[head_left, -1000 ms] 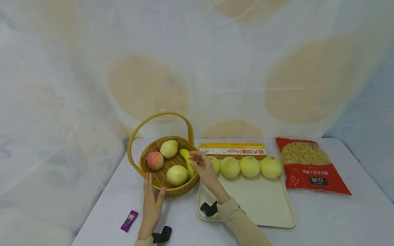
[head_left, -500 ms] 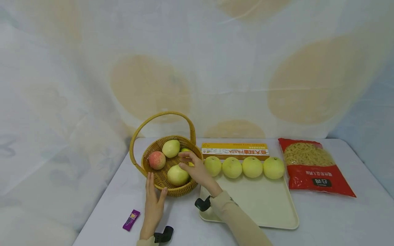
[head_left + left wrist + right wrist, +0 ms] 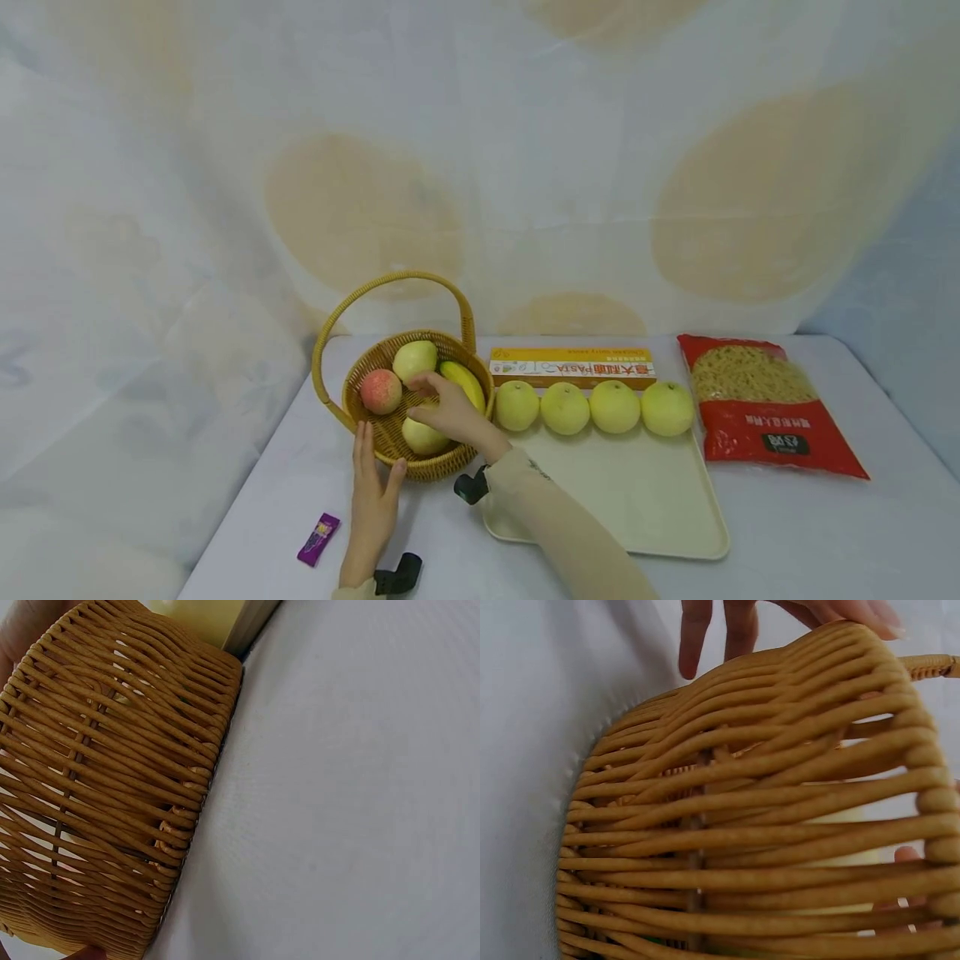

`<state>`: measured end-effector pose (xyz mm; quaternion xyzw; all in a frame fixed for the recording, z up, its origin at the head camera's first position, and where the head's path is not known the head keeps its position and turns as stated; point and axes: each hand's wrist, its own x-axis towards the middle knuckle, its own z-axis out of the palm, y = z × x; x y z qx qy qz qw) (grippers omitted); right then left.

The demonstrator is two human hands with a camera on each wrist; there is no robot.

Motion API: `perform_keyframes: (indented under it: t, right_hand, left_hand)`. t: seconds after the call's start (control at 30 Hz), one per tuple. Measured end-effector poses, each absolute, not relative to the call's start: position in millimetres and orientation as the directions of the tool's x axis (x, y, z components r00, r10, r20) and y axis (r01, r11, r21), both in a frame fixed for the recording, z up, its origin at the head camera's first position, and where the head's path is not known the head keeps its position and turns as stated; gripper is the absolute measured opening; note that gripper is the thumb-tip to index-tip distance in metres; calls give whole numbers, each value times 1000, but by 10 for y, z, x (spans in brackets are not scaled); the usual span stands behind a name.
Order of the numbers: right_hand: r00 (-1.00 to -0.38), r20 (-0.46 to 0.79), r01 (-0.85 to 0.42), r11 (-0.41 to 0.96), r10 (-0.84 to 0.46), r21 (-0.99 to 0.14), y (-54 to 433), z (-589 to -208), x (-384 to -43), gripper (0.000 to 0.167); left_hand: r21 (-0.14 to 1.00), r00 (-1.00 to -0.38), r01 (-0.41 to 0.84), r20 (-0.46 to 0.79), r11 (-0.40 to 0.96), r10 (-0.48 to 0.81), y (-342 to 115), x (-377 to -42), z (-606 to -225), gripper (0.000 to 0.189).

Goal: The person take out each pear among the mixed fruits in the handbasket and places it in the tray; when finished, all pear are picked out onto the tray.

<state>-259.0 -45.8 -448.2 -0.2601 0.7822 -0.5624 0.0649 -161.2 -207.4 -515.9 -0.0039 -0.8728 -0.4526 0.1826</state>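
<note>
A wicker basket (image 3: 438, 467) with a tall arched handle holds a pinkish-red peach (image 3: 381, 392), a yellow banana (image 3: 463, 383) and two pale green round fruits, one toward the back (image 3: 414, 362) and one at the front (image 3: 424, 437). My left hand (image 3: 372, 498) rests at the basket's near left side, its fingers extended along the wall and its thumb apart. Over the basket's inside is my right hand (image 3: 448, 410), fingers bent loosely between the two pale green fruits and partly covering the front one. Nothing shows in its grasp. In the right wrist view, fingers (image 3: 697, 634) of the left hand touch the wicker.
Right of the basket lies a cream tray (image 3: 637, 508) with several yellow-green round fruits (image 3: 565, 408) in a row along its back edge. Behind them is a pasta box (image 3: 572, 367). A red pasta bag (image 3: 765, 408) lies far right, and a purple wrapped snack (image 3: 318, 539) front left.
My right hand has moved left from the banana and basket's right rim to above the basket's middle, uncovering the banana. The left hand has stayed at the basket's side.
</note>
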Motion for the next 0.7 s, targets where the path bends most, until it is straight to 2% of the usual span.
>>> perform_keyframes:
  t: [0.47,0.7]
  right_hand:
    - [-840,127,-367,380,-527,-849,-500,-4428,-2576,48]
    - [-821,125,-388,384,-557,-837,-492,-4444,-2577,50]
  left_hand:
    - [776,-931,171,329,608,-157,-2076,-1628,-5157,77]
    - [777,-929,172,332,605,-162,-2070,-1619,-5173,76]
